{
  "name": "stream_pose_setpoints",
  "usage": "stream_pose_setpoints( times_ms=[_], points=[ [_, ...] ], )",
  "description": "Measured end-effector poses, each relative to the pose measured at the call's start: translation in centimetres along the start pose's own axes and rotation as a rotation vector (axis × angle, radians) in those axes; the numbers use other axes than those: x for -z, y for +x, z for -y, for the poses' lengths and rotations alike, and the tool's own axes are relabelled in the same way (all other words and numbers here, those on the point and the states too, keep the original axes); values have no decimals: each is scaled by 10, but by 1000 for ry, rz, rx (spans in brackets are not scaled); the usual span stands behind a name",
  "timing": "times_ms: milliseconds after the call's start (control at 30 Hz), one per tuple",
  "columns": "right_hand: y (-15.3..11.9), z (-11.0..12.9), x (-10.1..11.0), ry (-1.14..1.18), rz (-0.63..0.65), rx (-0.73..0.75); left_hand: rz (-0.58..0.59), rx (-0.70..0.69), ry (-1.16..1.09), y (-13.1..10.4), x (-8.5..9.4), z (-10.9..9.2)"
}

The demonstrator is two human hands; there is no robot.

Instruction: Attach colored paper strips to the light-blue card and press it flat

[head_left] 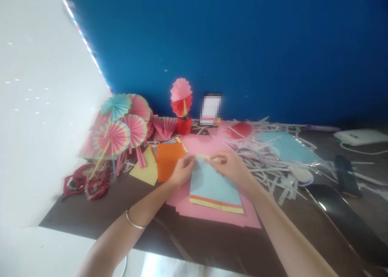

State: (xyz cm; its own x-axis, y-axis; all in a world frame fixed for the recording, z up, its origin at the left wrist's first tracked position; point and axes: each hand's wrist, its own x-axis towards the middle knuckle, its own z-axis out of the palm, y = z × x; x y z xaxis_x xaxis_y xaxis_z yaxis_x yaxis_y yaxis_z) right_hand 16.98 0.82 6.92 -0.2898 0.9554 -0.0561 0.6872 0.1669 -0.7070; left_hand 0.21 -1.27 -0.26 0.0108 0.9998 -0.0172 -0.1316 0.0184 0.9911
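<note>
A brown table (212, 244) carries pink sheets (212, 216). On them lies a light blue paper stack (212, 186), its long axis running away from the person. A small red pot (184, 125) holds a paper fan flower (181, 97). The left hand (182, 170) and right hand (232, 166) pinch the stack's far edge, fingers closed on it.

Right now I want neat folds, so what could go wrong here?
1. Both hands, left hand and right hand, pinch only the far edge of the paper stack; the layers may slip apart.
2. The right forearm lies near the paper strips and could drag them in.
</note>
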Motion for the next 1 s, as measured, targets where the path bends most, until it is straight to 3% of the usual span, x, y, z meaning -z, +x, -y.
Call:
stream_pose_setpoints(
  times_ms=[200,300,467,633,800,1000],
  points=[
    [-1,5,4,-128,-38,56,-24,-34,-17,2,1,3],
    [1,3,6,-81,-16,79,-45,-44,8,3,1,4],
    [4,-4,3,209,69,-20,-80,8,37,3,1,3],
    [8,-9,-4,416,55,-90,-60,34,-6,3,2,4],
    [8,-2,-5,414,67,-162,90,21,-126,0,-1,2],
    [8,-1,-7,416,142,-226,11,-115,44,-3,-3,6]
  ],
)
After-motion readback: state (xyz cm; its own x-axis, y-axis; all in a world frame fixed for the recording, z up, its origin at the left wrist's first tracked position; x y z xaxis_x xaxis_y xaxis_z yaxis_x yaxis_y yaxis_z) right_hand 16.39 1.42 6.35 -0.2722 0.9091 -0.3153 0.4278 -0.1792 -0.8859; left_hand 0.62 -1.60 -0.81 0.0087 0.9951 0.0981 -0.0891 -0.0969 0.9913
